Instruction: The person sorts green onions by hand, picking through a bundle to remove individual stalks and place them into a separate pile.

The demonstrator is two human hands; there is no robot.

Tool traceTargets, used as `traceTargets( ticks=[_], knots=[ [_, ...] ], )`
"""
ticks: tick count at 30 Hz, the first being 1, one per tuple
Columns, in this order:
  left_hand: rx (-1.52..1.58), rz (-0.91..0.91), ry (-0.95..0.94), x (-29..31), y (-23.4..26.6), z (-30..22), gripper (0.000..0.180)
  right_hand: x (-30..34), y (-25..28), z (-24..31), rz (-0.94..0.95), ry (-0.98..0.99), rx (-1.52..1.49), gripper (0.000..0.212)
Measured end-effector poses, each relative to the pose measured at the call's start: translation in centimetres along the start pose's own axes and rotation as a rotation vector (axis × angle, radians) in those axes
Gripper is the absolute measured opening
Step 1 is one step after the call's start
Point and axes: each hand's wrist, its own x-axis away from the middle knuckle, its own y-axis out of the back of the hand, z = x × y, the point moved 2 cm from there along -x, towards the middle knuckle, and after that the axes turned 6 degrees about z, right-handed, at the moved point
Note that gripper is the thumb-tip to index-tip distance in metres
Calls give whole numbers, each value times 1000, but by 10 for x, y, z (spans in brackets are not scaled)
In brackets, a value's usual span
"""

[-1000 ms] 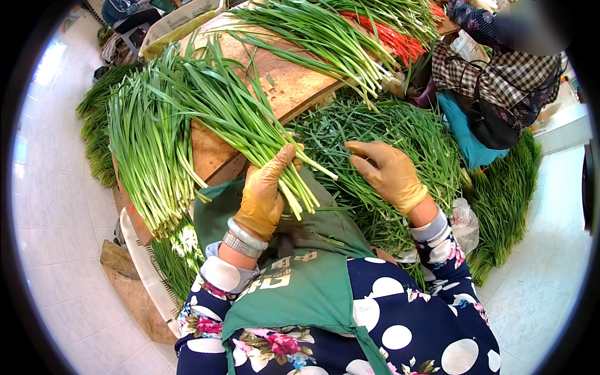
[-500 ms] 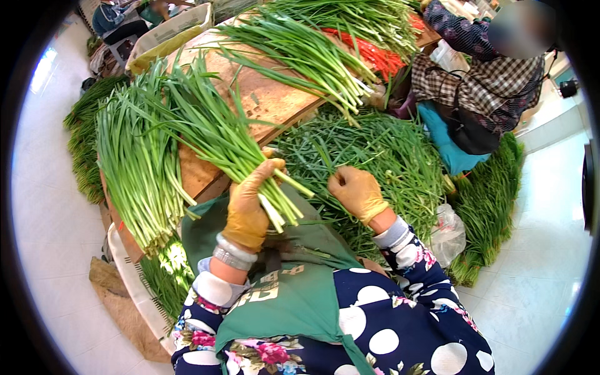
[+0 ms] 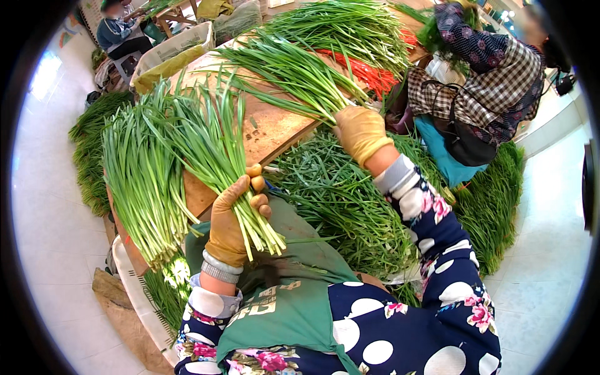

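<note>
My gloved left hand (image 3: 229, 226) is wrapped round the stems of a bunch of green chives (image 3: 215, 159), pale stem ends pointing toward me, leaves spreading over the wooden board (image 3: 269, 134). Another pile of chives (image 3: 140, 181) lies just left of it. Farther off, my gloved right hand (image 3: 362, 134) is closed at the stem ends of a pile of chives (image 3: 290, 72) on the board. Its fingertips are partly hidden, but stems run into its grip. Below the right forearm spreads a heap of loose green leaves (image 3: 344, 194).
Behind lie red ties (image 3: 369, 78) and more chives (image 3: 344, 31). A person in a checked apron (image 3: 478, 87) works at the far right, near a teal cloth (image 3: 444, 150). A white crate (image 3: 134, 278) stands lower left; a plastic bin (image 3: 175, 50) is at the back.
My right hand has reached from over the loose leaves up to the pile on the board. My left hand, still holding its bunch, has shifted slightly left and toward me.
</note>
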Motion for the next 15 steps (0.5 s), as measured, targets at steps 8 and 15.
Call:
traceTargets(
  ticks=[8,15],
  knots=[
    [-279,-210,-76,-9,14,18,23,70,30,51,-123,50,-1025,16],
    [-403,-300,-34,-20,13,35,24,126,4,94,309,-175,-1590,20]
  ],
)
